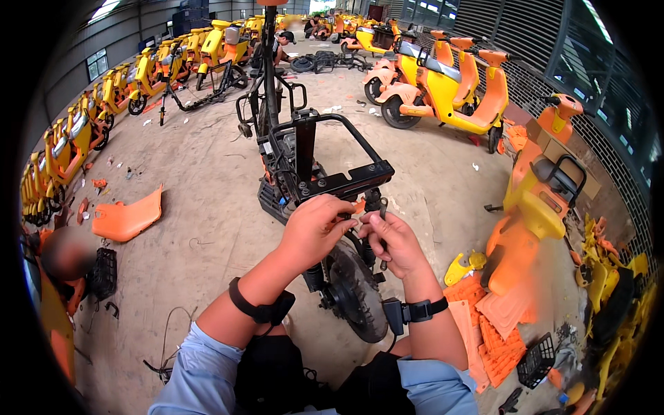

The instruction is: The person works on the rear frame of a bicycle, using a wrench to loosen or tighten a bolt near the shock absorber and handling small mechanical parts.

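- Your left hand (318,225) is near the middle of the view, fingers bent and tips drawn in to the thumb; you can't tell from here whether they pinch anything.
- Your right hand (398,242), at three o'clock from the left and near it, is curled around a wrench (384,207) standing roughly upright.
- The stripped scooter frame (278,173) stands before you, running up toward twelve o'clock; its black rack (346,181) is just above your hands.
- Its wheel (358,297) is at six o'clock from your hands, between your forearms.
- At nine o'clock, an orange panel (128,216) lies on the floor (207,207).
- Yellow scooters (142,75) line up from nine to eleven o'clock.
- More parked scooters (443,86) stand at one to two o'clock.
- Around four o'clock, orange sheets (498,353) lie near a black basket (536,360).
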`<state>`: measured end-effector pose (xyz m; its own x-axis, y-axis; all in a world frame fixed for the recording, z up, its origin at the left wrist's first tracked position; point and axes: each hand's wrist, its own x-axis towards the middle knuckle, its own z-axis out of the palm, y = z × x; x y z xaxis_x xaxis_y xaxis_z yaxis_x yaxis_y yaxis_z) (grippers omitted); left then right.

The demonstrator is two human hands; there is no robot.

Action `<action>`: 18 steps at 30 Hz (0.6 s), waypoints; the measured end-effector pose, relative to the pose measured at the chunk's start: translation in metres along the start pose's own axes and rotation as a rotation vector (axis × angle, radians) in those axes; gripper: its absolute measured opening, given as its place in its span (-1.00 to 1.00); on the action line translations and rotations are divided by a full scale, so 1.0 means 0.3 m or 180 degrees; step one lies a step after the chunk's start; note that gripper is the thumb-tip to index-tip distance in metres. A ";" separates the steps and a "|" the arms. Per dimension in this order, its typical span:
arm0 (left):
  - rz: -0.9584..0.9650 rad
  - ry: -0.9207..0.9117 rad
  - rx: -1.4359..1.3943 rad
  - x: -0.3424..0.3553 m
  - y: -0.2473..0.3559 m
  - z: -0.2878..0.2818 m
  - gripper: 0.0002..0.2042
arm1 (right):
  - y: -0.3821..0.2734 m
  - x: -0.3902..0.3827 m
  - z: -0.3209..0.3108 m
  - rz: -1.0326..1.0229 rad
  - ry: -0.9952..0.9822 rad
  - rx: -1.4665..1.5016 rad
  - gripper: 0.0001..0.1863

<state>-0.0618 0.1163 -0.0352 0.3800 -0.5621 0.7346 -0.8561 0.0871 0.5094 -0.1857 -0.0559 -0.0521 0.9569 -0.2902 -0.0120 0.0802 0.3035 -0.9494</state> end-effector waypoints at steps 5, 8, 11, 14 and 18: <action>0.0368 -0.0151 0.0793 -0.015 0.003 0.017 -0.74 | 0.010 -0.013 0.068 -0.0059 0.0019 -0.0292 -0.69; 0.0360 -0.0215 0.0754 -0.020 0.016 0.014 -0.69 | 0.015 -0.013 0.095 -0.0126 0.0348 -0.0354 -0.73; 0.0437 -0.0229 0.0694 -0.019 0.008 0.023 -0.63 | 0.032 -0.010 0.080 -0.0244 0.0477 -0.0497 -0.78; 0.0624 -0.0214 0.0752 -0.019 -0.020 0.023 -0.59 | 0.029 -0.012 0.086 -0.0376 0.0610 -0.0903 -0.79; 0.0829 -0.0192 0.0821 -0.012 -0.021 0.009 -0.57 | 0.021 -0.022 0.098 -0.0565 0.0739 -0.1138 -0.77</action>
<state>-0.0588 0.1155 -0.0424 0.1230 -0.5964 0.7932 -0.9844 0.0279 0.1736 -0.1833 -0.0255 -0.0487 0.8460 -0.5172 0.1294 0.0969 -0.0895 -0.9913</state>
